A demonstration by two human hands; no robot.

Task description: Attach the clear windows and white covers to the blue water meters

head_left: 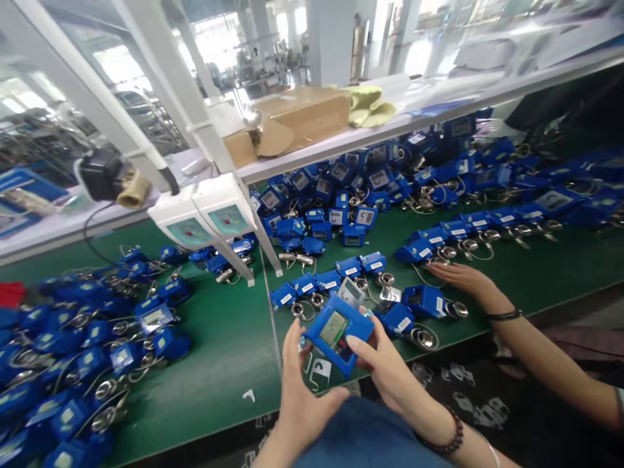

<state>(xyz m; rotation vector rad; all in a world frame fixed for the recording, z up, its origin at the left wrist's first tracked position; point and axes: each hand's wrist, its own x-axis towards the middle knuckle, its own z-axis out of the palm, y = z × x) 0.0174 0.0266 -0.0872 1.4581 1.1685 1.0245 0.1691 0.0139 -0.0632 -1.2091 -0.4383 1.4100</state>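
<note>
A blue meter with a small display is tilted in front of me, above the near edge of the green bench. My right hand grips it from the right, its thumb on the front face. Around the meter's left corner is my left hand, fingers against the side and partly hidden, thumb stretched apart below. Just beyond the meter lies a grey faceplate, and a white frame-like plate is under it. Blue meters with metal fittings stand in a row behind.
Another person's hand reaches in from the right beside a row of meters. Piles of meters cover the left bench. White boxes on a post divide the bench; a shelf holds a cardboard box. A white scrap lies nearby.
</note>
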